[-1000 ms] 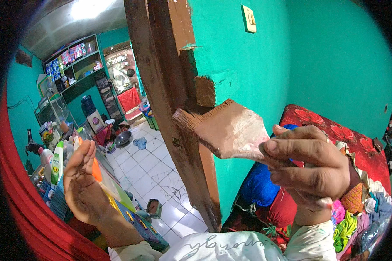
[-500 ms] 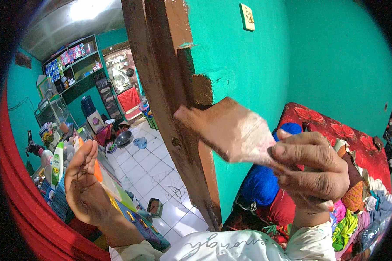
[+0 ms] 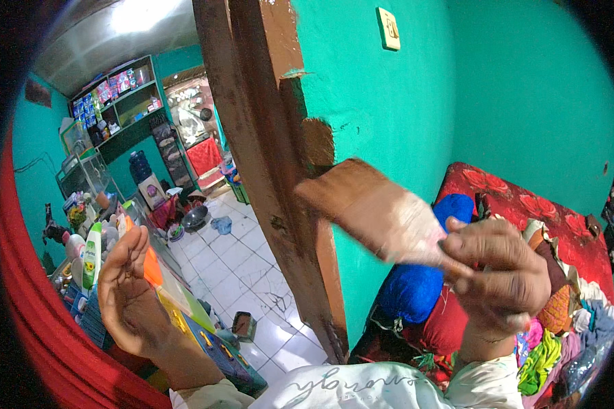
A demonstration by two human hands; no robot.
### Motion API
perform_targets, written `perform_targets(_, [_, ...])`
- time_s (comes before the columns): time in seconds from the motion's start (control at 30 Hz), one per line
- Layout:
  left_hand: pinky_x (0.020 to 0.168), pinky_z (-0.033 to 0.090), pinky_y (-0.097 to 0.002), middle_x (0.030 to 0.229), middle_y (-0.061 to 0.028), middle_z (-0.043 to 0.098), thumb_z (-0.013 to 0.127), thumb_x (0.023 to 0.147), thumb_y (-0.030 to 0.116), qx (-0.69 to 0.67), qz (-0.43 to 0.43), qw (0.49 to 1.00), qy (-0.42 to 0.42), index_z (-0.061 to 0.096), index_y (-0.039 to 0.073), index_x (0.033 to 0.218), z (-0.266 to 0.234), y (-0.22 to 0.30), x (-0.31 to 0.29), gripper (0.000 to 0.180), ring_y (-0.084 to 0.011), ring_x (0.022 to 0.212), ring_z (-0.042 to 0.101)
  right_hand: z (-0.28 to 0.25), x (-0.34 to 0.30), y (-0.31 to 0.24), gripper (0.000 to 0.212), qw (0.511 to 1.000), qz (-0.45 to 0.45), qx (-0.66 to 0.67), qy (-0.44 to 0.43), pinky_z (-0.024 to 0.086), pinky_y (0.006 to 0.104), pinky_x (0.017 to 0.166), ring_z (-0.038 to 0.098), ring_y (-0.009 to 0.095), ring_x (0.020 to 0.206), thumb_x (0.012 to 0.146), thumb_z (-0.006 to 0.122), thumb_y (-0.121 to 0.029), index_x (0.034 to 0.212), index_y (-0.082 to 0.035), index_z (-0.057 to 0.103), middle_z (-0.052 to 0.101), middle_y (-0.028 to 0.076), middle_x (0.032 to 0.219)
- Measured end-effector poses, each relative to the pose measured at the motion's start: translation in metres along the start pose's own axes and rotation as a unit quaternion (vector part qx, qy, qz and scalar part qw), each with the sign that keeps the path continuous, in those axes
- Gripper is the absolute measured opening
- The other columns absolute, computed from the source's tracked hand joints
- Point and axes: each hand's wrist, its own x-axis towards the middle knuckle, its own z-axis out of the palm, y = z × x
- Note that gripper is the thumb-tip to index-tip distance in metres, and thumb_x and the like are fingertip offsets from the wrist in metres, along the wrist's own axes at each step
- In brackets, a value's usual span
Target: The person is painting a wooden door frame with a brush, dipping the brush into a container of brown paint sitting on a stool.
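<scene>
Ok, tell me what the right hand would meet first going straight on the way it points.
Most likely the brown door frame, with the brush in the right hand leading. The bristles overlap the frame in the view, but depth is unclear, so I cannot tell whether they touch it.

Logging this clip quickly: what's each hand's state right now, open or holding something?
Left hand: open, holding nothing.
Right hand: closed, holding a paintbrush.

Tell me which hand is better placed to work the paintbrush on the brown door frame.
Right, most likely: the right hand already holds the paintbrush by its handle, bristles toward the brown door frame. The left hand is open, away from the brush, with nothing visible in it.
</scene>
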Motion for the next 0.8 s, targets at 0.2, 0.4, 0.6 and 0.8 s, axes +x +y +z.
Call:
perform_targets(0.2, [0.105, 0.034, -0.0534, 0.122, -0.0341, 0.052, 0.035, 0.092, 0.029, -0.007, 0.003, 0.999, -0.032, 0.05, -0.012, 0.12, -0.001, 0.0, 0.002, 0.053, -0.0444, 0.117, 0.052, 0.012, 0.004, 0.023, 0.033, 0.999, -0.031, -0.014, -0.001, 0.056, 0.0395, 0.074, 0.067, 0.029, 0.077, 0.09, 0.056, -0.032, 0.08, -0.003, 0.069, 0.068, 0.02, 0.093])
perform_targets(0.4, [0.107, 0.031, -0.0533, 0.123, -0.0344, 0.052, 0.033, 0.093, 0.027, -0.042, -0.001, 0.998, -0.037, 0.05, -0.011, 0.122, -0.015, -0.002, -0.002, 0.05, -0.0441, 0.118, 0.051, -0.003, 0.002, 0.017, 0.039, 0.996, 0.047, -0.071, -0.007, 0.054, 0.0412, 0.078, 0.066, 0.031, 0.08, 0.092, 0.053, -0.036, 0.08, -0.002, 0.068, 0.067, 0.022, 0.093])
perform_targets(0.6, [0.11, 0.027, -0.0523, 0.128, -0.0299, 0.05, 0.036, 0.094, 0.03, -0.047, -0.011, 0.998, -0.045, 0.049, -0.011, 0.124, -0.026, 0.001, -0.006, 0.053, -0.0428, 0.122, 0.047, 0.012, -0.012, -0.017, 0.008, 0.983, 0.028, -0.181, -0.001, 0.055, 0.0449, 0.081, 0.066, 0.032, 0.085, 0.079, 0.067, -0.009, 0.084, -0.003, 0.067, 0.066, 0.02, 0.094])
perform_targets(0.8, [0.106, 0.033, -0.053, 0.122, -0.0359, 0.051, 0.035, 0.093, 0.028, -0.054, 0.008, 0.998, -0.029, 0.049, -0.015, 0.12, -0.021, -0.001, -0.003, 0.053, -0.0445, 0.117, 0.051, 0.031, -0.013, -0.024, 0.016, 0.969, -0.059, -0.178, -0.163, 0.055, 0.0432, 0.085, 0.064, 0.035, 0.096, 0.083, 0.06, -0.009, 0.095, 0.001, 0.064, 0.063, 0.024, 0.104])
